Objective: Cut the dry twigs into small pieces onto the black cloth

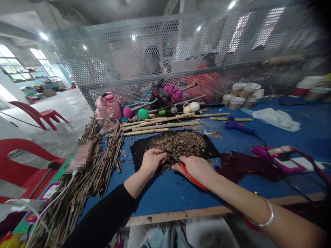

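Blue tabletop (160, 201), crumbly brown chips (186, 143), red-handled cutters (190, 177)

The chips (188, 143) look rough, matt — the cutter handles (190, 177) smooth plastic.

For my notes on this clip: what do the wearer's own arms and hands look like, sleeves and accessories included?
The left arm wears a plain black sleeve ending short of the wrist. The right forearm is bare, with a silver-coloured bangle around it. Left hand and right hand are both ungloved.
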A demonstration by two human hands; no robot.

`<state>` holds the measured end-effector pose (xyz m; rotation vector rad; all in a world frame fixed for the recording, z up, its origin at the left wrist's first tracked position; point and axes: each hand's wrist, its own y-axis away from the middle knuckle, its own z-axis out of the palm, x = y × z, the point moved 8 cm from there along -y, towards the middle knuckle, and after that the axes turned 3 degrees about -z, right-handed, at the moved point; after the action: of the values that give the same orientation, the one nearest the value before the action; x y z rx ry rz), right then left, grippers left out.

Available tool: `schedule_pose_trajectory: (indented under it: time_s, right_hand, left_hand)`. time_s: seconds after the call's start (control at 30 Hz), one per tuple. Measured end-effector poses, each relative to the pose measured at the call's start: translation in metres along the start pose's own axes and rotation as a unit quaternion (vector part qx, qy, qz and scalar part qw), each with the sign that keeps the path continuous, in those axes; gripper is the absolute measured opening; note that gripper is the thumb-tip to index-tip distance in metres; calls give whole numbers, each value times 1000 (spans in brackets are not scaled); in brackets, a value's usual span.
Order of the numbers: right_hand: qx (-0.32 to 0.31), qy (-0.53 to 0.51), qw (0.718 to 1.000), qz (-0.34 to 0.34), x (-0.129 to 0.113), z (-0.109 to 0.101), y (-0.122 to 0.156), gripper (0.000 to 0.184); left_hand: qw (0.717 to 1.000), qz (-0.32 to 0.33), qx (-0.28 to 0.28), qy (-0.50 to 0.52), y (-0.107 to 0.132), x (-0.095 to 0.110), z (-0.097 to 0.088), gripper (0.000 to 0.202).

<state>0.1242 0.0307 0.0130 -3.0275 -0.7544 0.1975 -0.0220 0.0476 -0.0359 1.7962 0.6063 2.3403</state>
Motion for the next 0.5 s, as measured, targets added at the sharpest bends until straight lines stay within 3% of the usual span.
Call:
schedule_pose_trajectory:
  time_s: [0.2,0.37,0.5]
  right_hand:
    - [2,-86,996,1,6,-1,-6,54]
    - [27,-89,995,29,15,-11,2,45]
    - [34,-81,996,-19,7,-16,9,47]
  left_hand:
    - [1000,4,-21,8,-1,4,2,29]
    - [990,1,-37,137,-3,15,-5,25]
    - [975,-21,-82,205,-3,16,-2,13]
